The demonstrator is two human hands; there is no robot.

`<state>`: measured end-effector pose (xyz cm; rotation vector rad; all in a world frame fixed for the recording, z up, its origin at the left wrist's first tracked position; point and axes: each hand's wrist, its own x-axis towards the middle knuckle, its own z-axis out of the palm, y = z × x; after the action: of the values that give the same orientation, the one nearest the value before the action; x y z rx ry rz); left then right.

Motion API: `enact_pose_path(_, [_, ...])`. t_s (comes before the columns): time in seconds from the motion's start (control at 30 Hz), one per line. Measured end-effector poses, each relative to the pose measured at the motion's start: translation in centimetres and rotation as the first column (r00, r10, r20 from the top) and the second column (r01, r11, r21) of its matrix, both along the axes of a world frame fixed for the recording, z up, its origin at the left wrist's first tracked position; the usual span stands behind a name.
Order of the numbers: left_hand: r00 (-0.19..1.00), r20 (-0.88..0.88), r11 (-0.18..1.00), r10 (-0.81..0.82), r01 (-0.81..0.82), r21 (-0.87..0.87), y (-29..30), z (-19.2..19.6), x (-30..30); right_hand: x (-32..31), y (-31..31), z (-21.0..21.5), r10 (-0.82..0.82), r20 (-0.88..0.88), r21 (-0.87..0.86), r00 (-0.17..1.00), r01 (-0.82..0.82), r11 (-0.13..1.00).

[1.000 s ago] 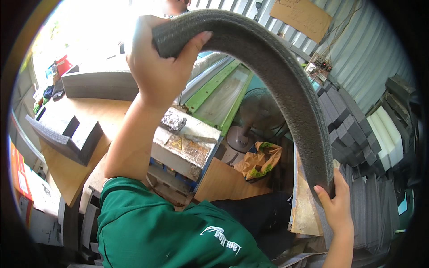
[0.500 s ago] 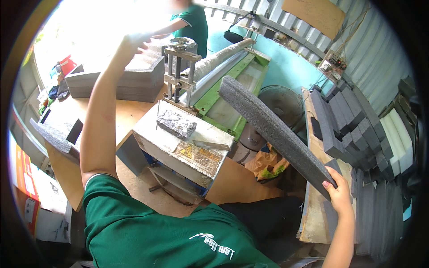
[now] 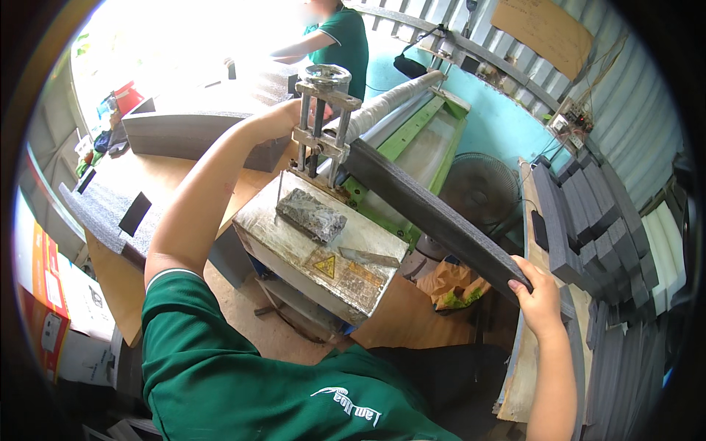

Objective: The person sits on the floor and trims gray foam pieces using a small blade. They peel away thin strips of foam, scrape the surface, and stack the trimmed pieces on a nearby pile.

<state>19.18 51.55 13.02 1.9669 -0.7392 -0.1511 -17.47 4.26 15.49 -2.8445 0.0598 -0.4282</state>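
Note:
My right hand [image 3: 535,295] grips the near end of a long dark grey foam strip [image 3: 437,213]. The strip slants away to the left, its far end beside the roller machine's metal post frame [image 3: 321,132]. Behind that frame, under a handwheel [image 3: 327,73], is my left hand [image 3: 318,110]; its fingers are mostly hidden by the posts. The covered roller [image 3: 397,101] and the green machine bed [image 3: 419,140] extend away from the frame. A rough grey block [image 3: 310,214] lies on the worn white machine housing [image 3: 294,253].
Grey foam pieces [image 3: 581,213] are stacked on the right, beside a floor fan [image 3: 474,191]. On the left table stands a foam stack [image 3: 176,136], with another foam piece [image 3: 110,217] nearer. A co-worker in green [image 3: 349,48] is beyond the machine. A crumpled brown bag [image 3: 452,287] lies below the strip.
My left hand has come down and right, from above the foam stack to behind the post frame. The strip's far end has dropped toward the roller, with my right hand still gripping it.

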Motion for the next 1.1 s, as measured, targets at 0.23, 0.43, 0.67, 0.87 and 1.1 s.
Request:
enact_pose_path(0.23, [0.980, 0.074, 0.977, -0.183, 0.173, 0.121, 1.3, -0.2, 2.9, 4.0, 3.4, -1.4, 0.137, 0.038, 0.018, 0.990, -0.138, 0.990])
enact_pose_path(0.43, [0.976, 0.168, 0.883, -0.137, 0.043, 0.466, 1.6, 0.3, 5.8, 7.6, 6.4, -2.4, 0.139, -0.065, 0.043, 0.988, -0.136, 0.990])
enact_pose_path(0.67, [0.899, 0.431, 0.778, 0.074, -0.322, 0.539, 7.4, 0.4, 7.5, 7.5, 6.5, -1.3, 0.120, -0.225, -0.032, 0.967, -0.131, 0.991])
enact_pose_path(0.87, [0.893, 0.381, 0.770, 0.239, -0.414, 0.487, 12.9, 1.5, 10.6, 8.4, 4.8, -2.4, 0.207, -0.250, 0.187, 0.946, -0.163, 0.969])
enact_pose_path(1.1, [0.759, 0.413, 0.735, 0.504, -0.628, 0.256, 16.4, 2.0, 10.8, 13.2, 7.8, -5.3, 0.218, 0.055, 0.186, 0.974, -0.224, 0.957])
